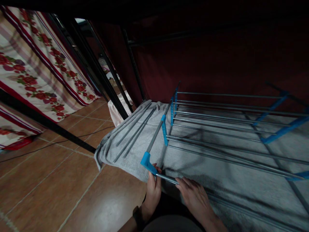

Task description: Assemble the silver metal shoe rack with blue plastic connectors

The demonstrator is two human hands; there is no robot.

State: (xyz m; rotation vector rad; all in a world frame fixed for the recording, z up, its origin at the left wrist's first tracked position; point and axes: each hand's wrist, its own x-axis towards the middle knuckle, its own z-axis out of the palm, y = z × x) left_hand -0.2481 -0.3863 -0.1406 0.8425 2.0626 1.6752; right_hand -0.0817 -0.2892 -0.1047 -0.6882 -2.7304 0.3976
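A rack of grey metal rods [217,129] and blue plastic side pieces lies on a grey towel [116,148]. My left hand [153,188] is closed around a blue plastic connector [146,160] at the rack's near corner. My right hand [193,193] grips the grey metal rod [167,178] that enters that connector, fingers curled over it. Several loose grey rods [135,133] lie on the towel to the left of the rack.
Brown floor tiles [60,180] spread to the left. Black metal bed-frame bars [96,71] slant across the upper left, with floral fabric [36,71] behind them. A dark red wall [217,54] rises behind the rack. A black cable [55,141] runs over the tiles.
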